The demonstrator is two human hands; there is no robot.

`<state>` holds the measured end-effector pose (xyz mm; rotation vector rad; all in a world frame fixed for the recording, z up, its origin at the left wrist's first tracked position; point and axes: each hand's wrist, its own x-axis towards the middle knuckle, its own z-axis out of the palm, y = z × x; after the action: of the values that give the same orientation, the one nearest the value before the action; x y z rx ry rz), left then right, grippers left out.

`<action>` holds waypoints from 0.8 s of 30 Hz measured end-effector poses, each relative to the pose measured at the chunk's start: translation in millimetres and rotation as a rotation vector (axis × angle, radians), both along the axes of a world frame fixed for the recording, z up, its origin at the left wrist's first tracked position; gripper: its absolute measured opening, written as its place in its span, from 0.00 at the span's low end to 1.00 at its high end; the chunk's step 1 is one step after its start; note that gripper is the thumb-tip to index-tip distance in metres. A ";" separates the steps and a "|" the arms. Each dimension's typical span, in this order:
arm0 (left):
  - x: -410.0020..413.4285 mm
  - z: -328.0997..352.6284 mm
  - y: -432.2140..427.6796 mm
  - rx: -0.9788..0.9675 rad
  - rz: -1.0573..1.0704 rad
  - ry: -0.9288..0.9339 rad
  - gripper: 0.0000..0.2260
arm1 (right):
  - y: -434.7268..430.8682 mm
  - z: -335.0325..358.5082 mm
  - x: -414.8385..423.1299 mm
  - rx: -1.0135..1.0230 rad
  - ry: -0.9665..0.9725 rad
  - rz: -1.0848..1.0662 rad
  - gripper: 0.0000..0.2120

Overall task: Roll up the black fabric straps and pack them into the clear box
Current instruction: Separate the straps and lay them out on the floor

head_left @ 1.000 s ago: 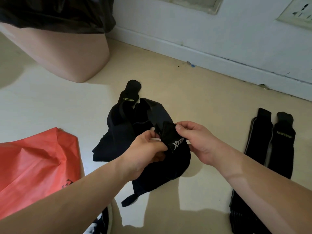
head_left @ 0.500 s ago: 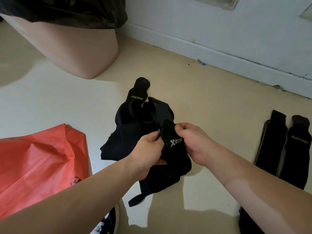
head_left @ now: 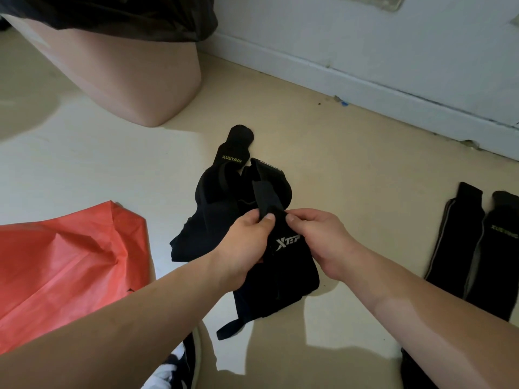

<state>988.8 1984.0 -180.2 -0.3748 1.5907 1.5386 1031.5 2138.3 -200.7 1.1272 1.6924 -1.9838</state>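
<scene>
Black strap (head_left: 283, 256) with white "XTEP" lettering, held above the floor (head_left: 351, 169).
Your left hand (head_left: 247, 245) and right hand (head_left: 320, 242) each pinch its folded top edge.

The red bag (head_left: 64, 265) runs off the left edge; the shoe (head_left: 182, 363) is cut off at the bottom; the left hand (head_left: 244, 245) covers part of the black strap (head_left: 289, 265).

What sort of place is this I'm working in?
Probably a room in a home, with the work done on the floor: a beige floor meets a white baseboard and wall, a pink bin lined with a black bag stands nearby, and black straps lie spread out.
</scene>
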 end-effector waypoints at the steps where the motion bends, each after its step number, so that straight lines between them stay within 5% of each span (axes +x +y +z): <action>1: -0.3 -0.2 1.3 -0.051 -0.018 0.062 0.12 | -0.7 -0.1 0.5 0.029 -0.006 0.037 0.08; 7: -6.7 14.0 11.3 -0.119 -0.139 0.188 0.12 | 1.4 7.5 -4.4 0.168 -0.079 0.247 0.13; 11: -30.1 17.1 19.6 -0.272 -0.233 0.193 0.24 | 9.4 9.0 -1.1 0.132 -0.098 0.183 0.12; 16: -56.7 8.9 26.2 -0.244 -0.126 0.171 0.30 | 22.2 24.4 6.1 -0.064 -0.029 0.163 0.12; 20: -50.3 11.9 27.9 -0.137 -0.070 0.172 0.33 | 34.2 36.8 4.5 -0.170 -0.048 -0.050 0.13; 24: -4.2 34.1 38.0 0.134 -0.347 -0.095 0.29 | 52.0 39.7 -7.6 -0.084 -0.107 -0.379 0.14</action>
<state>984.6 2022.0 -146.1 -0.0889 1.3861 1.3301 1023.9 2190.3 -161.0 1.5873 1.4080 -2.1385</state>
